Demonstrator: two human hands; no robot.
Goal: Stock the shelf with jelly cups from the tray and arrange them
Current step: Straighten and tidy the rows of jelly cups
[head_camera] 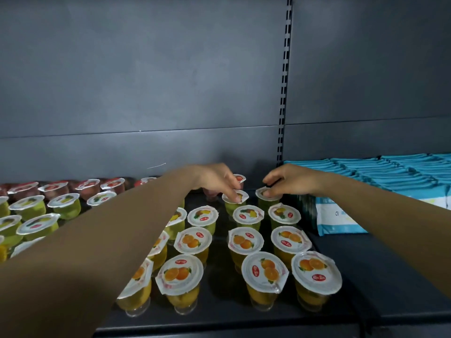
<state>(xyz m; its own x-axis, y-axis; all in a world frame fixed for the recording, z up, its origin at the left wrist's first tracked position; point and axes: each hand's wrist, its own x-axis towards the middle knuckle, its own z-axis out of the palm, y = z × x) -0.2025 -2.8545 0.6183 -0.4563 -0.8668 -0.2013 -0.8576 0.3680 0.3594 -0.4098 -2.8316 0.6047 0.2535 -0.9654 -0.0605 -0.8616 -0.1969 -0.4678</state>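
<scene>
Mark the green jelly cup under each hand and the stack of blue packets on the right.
Left-hand green cup (240, 201): head view, front part of its lid.
Right-hand green cup (262, 194): head view, lid's left edge.
Blue packets (390, 172): head view, top of the stack.

Head view — close, forward and down over the shelf (366, 276)

Bare shelf (366, 276) right of cups (266, 272)

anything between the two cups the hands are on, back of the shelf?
Nothing: head view shows only bare dark shelf between the left hand's green cup and the right hand's green cup.
</scene>
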